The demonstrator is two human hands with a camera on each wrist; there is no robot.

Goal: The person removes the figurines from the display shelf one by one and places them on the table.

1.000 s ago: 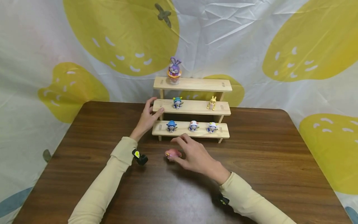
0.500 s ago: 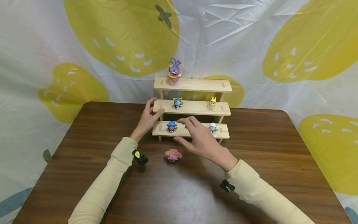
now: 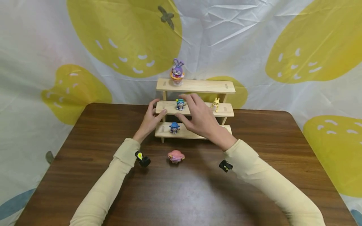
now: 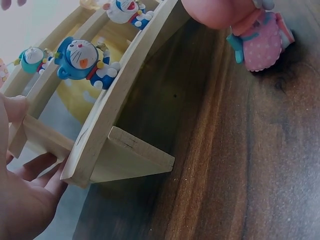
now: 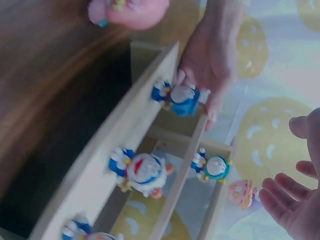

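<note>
My left hand (image 3: 150,121) grips the left end of a three-tier wooden display stand (image 3: 195,85), thumb at the middle tier. My right hand (image 3: 202,117), its fingers apart, hovers before the middle tier near a figurine with a teal hat (image 3: 180,104). The right wrist view shows a gap between the fingers and that figurine. A blue-hatted figurine (image 3: 174,128) sits on the bottom tier. A white-headed figurine (image 5: 147,174) beside it is hidden in the head view by my right hand. On the table in front lies a pink figurine (image 3: 176,156).
On the top tier stands a purple rabbit figurine (image 3: 177,72) in a cup-like base. A yellow rabbit figurine (image 3: 216,104) is at the middle tier's right. The stand is on a dark wooden table (image 3: 113,188), backed by a fruit-patterned cloth (image 3: 226,40).
My right hand has left the pink figurine, rising past the bottom tier to the middle tier's front. The pink figurine stays on the table. My left hand keeps its place on the stand.
</note>
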